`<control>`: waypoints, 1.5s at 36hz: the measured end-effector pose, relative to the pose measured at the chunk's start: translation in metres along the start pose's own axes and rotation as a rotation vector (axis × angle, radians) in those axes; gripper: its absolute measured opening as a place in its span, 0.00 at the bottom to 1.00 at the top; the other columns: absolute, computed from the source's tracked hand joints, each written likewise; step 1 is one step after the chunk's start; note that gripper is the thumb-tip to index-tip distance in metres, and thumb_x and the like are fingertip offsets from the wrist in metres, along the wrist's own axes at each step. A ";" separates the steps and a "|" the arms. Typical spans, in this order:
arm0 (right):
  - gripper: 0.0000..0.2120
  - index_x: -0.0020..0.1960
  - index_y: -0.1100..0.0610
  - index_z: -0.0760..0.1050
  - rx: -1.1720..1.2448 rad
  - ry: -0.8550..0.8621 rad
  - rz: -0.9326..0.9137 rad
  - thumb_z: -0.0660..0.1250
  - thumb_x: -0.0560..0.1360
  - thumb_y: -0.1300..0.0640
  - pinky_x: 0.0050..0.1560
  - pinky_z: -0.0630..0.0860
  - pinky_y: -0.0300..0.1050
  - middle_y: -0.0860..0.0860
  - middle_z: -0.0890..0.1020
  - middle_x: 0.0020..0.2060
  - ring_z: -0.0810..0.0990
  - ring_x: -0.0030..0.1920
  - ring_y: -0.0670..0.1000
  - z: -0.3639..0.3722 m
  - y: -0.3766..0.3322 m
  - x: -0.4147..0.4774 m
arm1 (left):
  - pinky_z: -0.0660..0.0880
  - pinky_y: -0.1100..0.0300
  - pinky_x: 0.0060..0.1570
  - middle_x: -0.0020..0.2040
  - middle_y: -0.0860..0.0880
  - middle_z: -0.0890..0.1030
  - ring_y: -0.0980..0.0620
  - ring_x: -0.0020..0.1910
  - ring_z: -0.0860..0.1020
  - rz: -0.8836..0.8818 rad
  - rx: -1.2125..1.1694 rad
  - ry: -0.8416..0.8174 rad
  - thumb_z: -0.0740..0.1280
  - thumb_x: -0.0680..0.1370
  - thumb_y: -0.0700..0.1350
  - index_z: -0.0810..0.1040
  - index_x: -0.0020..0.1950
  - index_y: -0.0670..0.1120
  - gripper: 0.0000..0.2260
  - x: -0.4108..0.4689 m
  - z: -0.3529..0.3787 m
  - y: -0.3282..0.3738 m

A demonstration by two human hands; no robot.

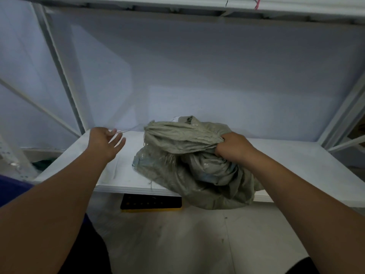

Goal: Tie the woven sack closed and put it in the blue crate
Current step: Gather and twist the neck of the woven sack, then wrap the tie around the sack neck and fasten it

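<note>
Right hand (234, 147) grips woven sack (197, 175) neck | left hand (105, 142) fingers spread, apart, left of sack

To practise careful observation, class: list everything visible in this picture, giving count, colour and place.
sack: one, grey-green, on the shelf, overhanging its front edge
string: one, pale, at the back left of the shelf
shelf: one, white, mid-frame
tray: one, yellow and black, on the floor under the shelf
wires: two, red and black, at the top edge
floor: grey, below
left hand: open, fingertips by the string
right hand: grips the sack's gathered neck
</note>
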State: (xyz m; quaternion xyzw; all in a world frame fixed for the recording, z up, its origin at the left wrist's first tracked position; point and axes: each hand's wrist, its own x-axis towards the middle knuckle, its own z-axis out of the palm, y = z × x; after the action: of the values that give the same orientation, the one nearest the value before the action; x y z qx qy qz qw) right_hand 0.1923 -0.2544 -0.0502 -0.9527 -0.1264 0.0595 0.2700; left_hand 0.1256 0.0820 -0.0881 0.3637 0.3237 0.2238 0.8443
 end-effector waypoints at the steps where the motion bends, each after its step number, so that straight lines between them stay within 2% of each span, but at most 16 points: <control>1: 0.04 0.39 0.55 0.75 0.041 0.025 0.019 0.65 0.72 0.59 0.33 0.67 0.41 0.50 0.77 0.39 0.75 0.38 0.49 -0.001 0.000 0.001 | 0.79 0.49 0.55 0.61 0.47 0.78 0.46 0.59 0.78 0.004 -0.021 -0.051 0.54 0.76 0.36 0.74 0.58 0.44 0.15 0.001 0.002 0.000; 6: 0.04 0.39 0.58 0.74 0.354 0.160 0.124 0.66 0.73 0.62 0.34 0.71 0.42 0.52 0.78 0.38 0.76 0.37 0.51 -0.006 0.000 -0.001 | 0.75 0.48 0.60 0.55 0.46 0.80 0.45 0.56 0.78 0.087 0.087 -0.069 0.60 0.77 0.48 0.74 0.48 0.47 0.07 -0.017 0.021 0.001; 9: 0.04 0.41 0.56 0.75 0.608 0.206 0.134 0.68 0.72 0.62 0.44 0.76 0.44 0.51 0.80 0.41 0.79 0.41 0.52 -0.004 -0.005 -0.007 | 0.74 0.56 0.45 0.44 0.47 0.79 0.48 0.40 0.77 0.206 0.333 -0.116 0.62 0.78 0.52 0.75 0.42 0.47 0.11 -0.030 0.041 -0.005; 12: 0.05 0.45 0.54 0.79 0.722 0.184 0.074 0.68 0.72 0.62 0.45 0.77 0.42 0.51 0.83 0.45 0.81 0.45 0.51 -0.001 -0.012 -0.011 | 0.73 0.58 0.37 0.38 0.47 0.82 0.49 0.34 0.77 0.343 0.593 -0.294 0.65 0.79 0.54 0.79 0.40 0.44 0.15 -0.048 0.061 -0.015; 16: 0.05 0.46 0.51 0.80 0.626 0.165 -0.038 0.69 0.72 0.60 0.53 0.81 0.48 0.50 0.84 0.47 0.83 0.47 0.50 0.007 -0.021 -0.016 | 0.79 0.59 0.50 0.48 0.47 0.87 0.52 0.49 0.84 0.351 0.768 -0.569 0.67 0.78 0.58 0.85 0.52 0.42 0.19 -0.080 0.085 -0.035; 18: 0.12 0.54 0.52 0.82 0.574 0.112 -0.076 0.71 0.71 0.57 0.55 0.81 0.50 0.50 0.85 0.50 0.83 0.49 0.50 0.012 -0.028 -0.020 | 0.79 0.65 0.49 0.52 0.50 0.86 0.57 0.51 0.84 0.269 0.780 -0.680 0.70 0.76 0.59 0.82 0.61 0.44 0.22 -0.095 0.094 -0.047; 20: 0.18 0.55 0.51 0.82 0.496 0.079 -0.122 0.71 0.66 0.53 0.54 0.82 0.52 0.49 0.86 0.48 0.84 0.49 0.51 0.019 -0.035 -0.024 | 0.79 0.61 0.56 0.58 0.51 0.84 0.54 0.56 0.83 0.181 0.762 -0.757 0.74 0.70 0.63 0.78 0.68 0.47 0.32 -0.106 0.100 -0.062; 23: 0.20 0.58 0.52 0.82 0.367 0.065 -0.216 0.69 0.66 0.56 0.54 0.82 0.54 0.52 0.86 0.50 0.84 0.51 0.52 0.029 -0.040 -0.030 | 0.77 0.50 0.62 0.60 0.47 0.83 0.48 0.57 0.82 0.042 0.665 -0.650 0.79 0.61 0.64 0.75 0.70 0.45 0.43 -0.115 0.108 -0.084; 28: 0.24 0.60 0.51 0.80 0.245 0.023 -0.282 0.67 0.63 0.51 0.52 0.81 0.52 0.50 0.85 0.51 0.83 0.52 0.51 0.037 -0.044 -0.033 | 0.83 0.54 0.44 0.49 0.42 0.86 0.46 0.46 0.86 0.007 0.487 -0.480 0.81 0.63 0.46 0.78 0.61 0.39 0.29 -0.108 0.115 -0.092; 31: 0.22 0.56 0.52 0.81 0.276 -0.013 -0.257 0.67 0.62 0.51 0.48 0.80 0.47 0.48 0.85 0.47 0.83 0.48 0.48 0.037 -0.047 -0.032 | 0.84 0.50 0.43 0.46 0.40 0.86 0.45 0.43 0.86 0.041 0.447 -0.420 0.80 0.63 0.43 0.78 0.58 0.38 0.26 -0.105 0.115 -0.089; 34: 0.21 0.52 0.54 0.82 0.333 -0.058 -0.206 0.67 0.59 0.52 0.50 0.82 0.51 0.50 0.85 0.44 0.84 0.45 0.49 0.037 -0.052 -0.030 | 0.83 0.50 0.45 0.47 0.42 0.85 0.45 0.43 0.85 0.060 0.426 -0.379 0.79 0.63 0.43 0.79 0.58 0.40 0.25 -0.105 0.115 -0.088; 38: 0.28 0.57 0.61 0.79 0.426 -0.127 -0.105 0.69 0.57 0.54 0.53 0.82 0.55 0.56 0.85 0.48 0.85 0.47 0.53 0.039 -0.052 -0.027 | 0.83 0.51 0.45 0.48 0.42 0.86 0.45 0.45 0.85 0.011 0.447 -0.403 0.78 0.64 0.44 0.79 0.60 0.40 0.25 -0.101 0.115 -0.091; 40: 0.26 0.57 0.63 0.79 0.478 -0.142 -0.071 0.71 0.60 0.57 0.54 0.82 0.56 0.58 0.85 0.48 0.85 0.48 0.54 0.040 -0.050 -0.027 | 0.83 0.48 0.48 0.48 0.42 0.86 0.45 0.45 0.86 -0.005 0.455 -0.419 0.78 0.63 0.44 0.79 0.59 0.39 0.26 -0.099 0.114 -0.092; 45: 0.11 0.58 0.56 0.82 0.717 -0.104 -0.096 0.71 0.76 0.59 0.57 0.82 0.52 0.53 0.87 0.50 0.86 0.51 0.51 0.048 -0.047 -0.028 | 0.80 0.51 0.58 0.51 0.44 0.86 0.47 0.51 0.85 0.017 0.439 -0.505 0.80 0.64 0.49 0.80 0.61 0.40 0.29 -0.095 0.111 -0.091; 50: 0.07 0.55 0.49 0.82 0.853 -0.060 -0.083 0.71 0.77 0.56 0.58 0.82 0.48 0.50 0.87 0.51 0.86 0.50 0.49 0.046 -0.046 -0.026 | 0.77 0.52 0.62 0.59 0.48 0.84 0.50 0.57 0.83 0.048 0.409 -0.648 0.78 0.65 0.63 0.76 0.69 0.45 0.38 -0.091 0.108 -0.080; 54: 0.11 0.58 0.52 0.81 0.897 -0.013 -0.015 0.73 0.76 0.53 0.59 0.80 0.49 0.51 0.86 0.54 0.85 0.52 0.52 0.043 -0.042 -0.020 | 0.79 0.51 0.57 0.54 0.47 0.85 0.48 0.52 0.83 0.178 0.477 -0.600 0.70 0.72 0.66 0.80 0.58 0.47 0.26 -0.070 0.097 -0.055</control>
State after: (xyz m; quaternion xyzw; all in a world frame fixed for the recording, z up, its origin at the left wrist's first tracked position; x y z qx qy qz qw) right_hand 0.1562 -0.2040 -0.0629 -0.7400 -0.0965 0.1125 0.6561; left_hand 0.1539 -0.0410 -0.0521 0.6256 0.0726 0.0985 0.7705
